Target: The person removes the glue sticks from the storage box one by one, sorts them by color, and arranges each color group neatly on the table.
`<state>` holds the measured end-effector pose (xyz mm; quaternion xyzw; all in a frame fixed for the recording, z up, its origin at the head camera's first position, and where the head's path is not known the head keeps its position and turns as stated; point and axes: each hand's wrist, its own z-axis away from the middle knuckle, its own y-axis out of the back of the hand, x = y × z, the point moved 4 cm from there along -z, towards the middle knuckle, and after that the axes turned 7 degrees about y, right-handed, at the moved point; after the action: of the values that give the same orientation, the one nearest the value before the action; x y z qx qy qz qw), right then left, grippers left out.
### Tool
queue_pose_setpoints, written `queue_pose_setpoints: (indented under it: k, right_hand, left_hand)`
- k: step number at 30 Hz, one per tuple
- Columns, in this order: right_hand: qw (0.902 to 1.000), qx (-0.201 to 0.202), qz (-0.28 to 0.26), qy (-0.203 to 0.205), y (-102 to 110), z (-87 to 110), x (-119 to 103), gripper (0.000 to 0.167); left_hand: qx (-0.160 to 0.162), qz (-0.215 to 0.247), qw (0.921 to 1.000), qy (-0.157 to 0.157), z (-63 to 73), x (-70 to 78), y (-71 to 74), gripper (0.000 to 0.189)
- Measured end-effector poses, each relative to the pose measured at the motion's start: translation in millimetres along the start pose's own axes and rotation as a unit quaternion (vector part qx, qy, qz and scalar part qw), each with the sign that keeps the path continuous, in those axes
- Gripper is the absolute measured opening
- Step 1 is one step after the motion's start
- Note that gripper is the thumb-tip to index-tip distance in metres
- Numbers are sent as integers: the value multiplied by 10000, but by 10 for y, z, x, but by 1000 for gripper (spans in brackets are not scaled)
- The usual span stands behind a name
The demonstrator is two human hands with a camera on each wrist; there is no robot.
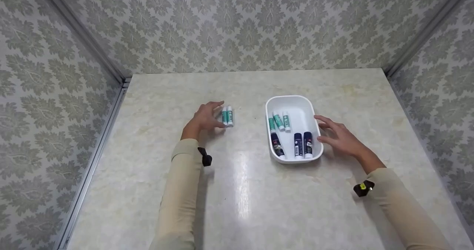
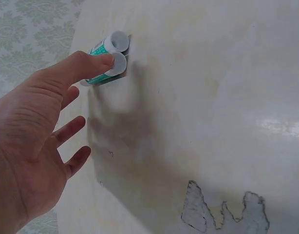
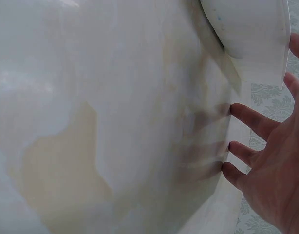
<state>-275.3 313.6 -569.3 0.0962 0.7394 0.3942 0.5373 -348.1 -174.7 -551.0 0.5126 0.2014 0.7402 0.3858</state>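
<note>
Two green-and-white glue sticks (image 1: 230, 116) lie side by side on the table. My left hand (image 1: 206, 116) is at their left, index fingertip near their far ends and thumb by their near ends. In the left wrist view the thumb (image 2: 86, 67) overlaps one stick's end, while the other fingers are loosely bent. My right hand (image 1: 341, 138) has its thumb and index fingertips at the right rim of a white plastic bin (image 1: 294, 162). Inside the bin are three green glue sticks (image 1: 286, 122) and three dark navy ones (image 1: 308, 145).
A pale marble-patterned table (image 1: 237, 190) lies under everything, with a bright reflection in front of the bin. Patterned wall panels (image 1: 244, 27) close off the back and both sides. A metal frame strip (image 1: 94, 161) runs along the left edge.
</note>
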Motion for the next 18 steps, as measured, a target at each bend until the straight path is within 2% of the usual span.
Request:
queue_pose_setpoints:
  k: [7,13,18]
  right_hand:
    - [10000,-20,37,-72,17,2,-31,72]
    - [10000,18,45,-10,20,4,-41,72]
    - [10000,-4,79,48,-4,0,-8,73]
  left_hand:
    - [224,-161,9996,-114,2,113,19,96]
    - [358,-357,9982,-330,7,278,12,91]
    - [486,-469,9969,-392,21,425,-21,90]
